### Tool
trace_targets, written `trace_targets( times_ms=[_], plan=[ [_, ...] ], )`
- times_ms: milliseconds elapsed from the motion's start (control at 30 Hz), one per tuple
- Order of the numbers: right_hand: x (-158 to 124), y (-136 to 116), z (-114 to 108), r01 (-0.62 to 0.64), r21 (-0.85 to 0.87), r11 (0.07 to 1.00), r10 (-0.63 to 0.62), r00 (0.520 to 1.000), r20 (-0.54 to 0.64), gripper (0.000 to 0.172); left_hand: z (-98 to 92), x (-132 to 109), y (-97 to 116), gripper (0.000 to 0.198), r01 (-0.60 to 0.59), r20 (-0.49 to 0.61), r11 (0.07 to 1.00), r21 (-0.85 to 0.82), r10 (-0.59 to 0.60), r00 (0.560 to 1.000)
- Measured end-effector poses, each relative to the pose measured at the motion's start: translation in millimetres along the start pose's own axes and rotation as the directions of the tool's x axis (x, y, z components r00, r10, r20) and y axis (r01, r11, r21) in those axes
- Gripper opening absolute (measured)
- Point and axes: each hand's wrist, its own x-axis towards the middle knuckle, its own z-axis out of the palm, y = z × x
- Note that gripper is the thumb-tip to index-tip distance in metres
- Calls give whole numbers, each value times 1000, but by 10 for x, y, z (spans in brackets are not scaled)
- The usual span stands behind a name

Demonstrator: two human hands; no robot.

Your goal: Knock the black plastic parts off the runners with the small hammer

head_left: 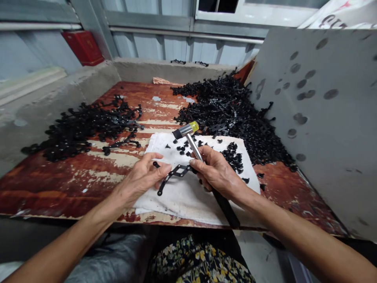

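Note:
Between my two hands, just above a white cloth (179, 200), is a black folding scissor linkage (178, 170) with riveted crossing bars. My left hand (150, 173) pinches its left part between thumb and fingers; two bar ends stick out there. The thumb and fingertips of my right hand (213, 167) hold the linkage's right end. That same hand also keeps a mallet (193, 146), its metal head with one yellow and one black face pointing up and away, its black handle slanting down under the palm. Small black caps (234, 155) lie loose on the cloth beside and beyond my right hand.
A big heap of black linkages (226, 106) covers the back right of the worn red-brown tabletop (118, 192). Another pile of black linkages (88, 125) with round ends lies at the left. A grey panel (318, 118) bounds the right; a concrete ledge (141, 70) runs behind.

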Motion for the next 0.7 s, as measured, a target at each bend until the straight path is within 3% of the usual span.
trace_targets(
  times_ms=[100, 200, 333, 500, 700],
  plan=[
    [-17, -1, 54, -54, 100, 994, 56, 998, -14, 11, 123, -49, -19, 52, 197, 146, 944, -264, -163, 976],
    [-50, -5, 70, -60, 117, 991, 61, 998, -1, 12, 249, -5, 26, 32, 231, 184, 913, -337, -177, 967],
    [-166, -8, -76, -86, 117, 989, 96, 992, -79, 15, 307, 133, 121, 18, 244, 115, 932, -267, -220, 969],
    [-361, 54, -271, -100, 192, 976, 136, 974, -182, 23, 303, 267, 170, 20, 312, 121, 938, -154, -295, 948],
    [-522, 129, -313, -140, 250, 958, 195, 958, -212, 27, 294, 328, 159, 21, 369, 93, 922, -115, -360, 928]
  ],
)
